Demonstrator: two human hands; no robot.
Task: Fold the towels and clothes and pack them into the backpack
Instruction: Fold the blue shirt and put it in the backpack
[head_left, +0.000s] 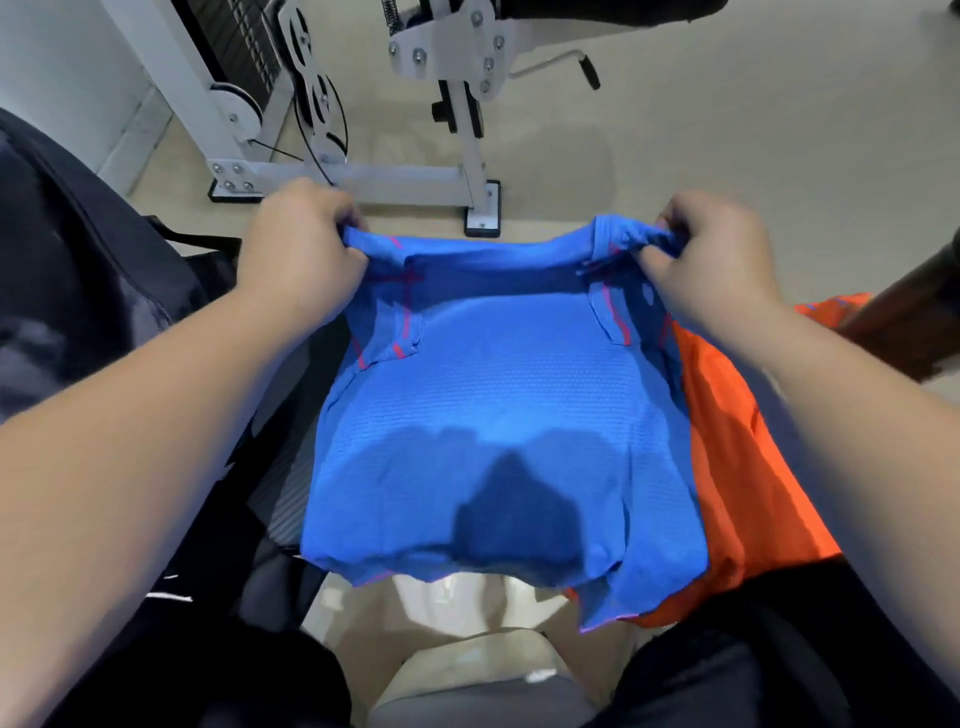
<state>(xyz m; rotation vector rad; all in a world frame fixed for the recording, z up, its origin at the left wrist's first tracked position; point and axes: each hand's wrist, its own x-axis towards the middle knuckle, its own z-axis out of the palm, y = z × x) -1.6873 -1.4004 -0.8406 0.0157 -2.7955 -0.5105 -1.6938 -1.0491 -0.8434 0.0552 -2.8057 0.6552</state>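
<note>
Blue shirt (498, 415) — shoulders far, hem near.

Orange garment (737, 441) mostly beneath blue shirt (493, 415); backpack (78, 270) off left edge.

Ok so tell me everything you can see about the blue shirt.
The blue shirt looks like a thin, textured sports mesh with red stitching along its seams. Its sleeves appear folded in over the body. The left hand and right hand each pinch a far corner, holding that edge raised while the near edge hangs loose. Its right side overlaps an orange garment. A shadow falls across its near half.
</note>
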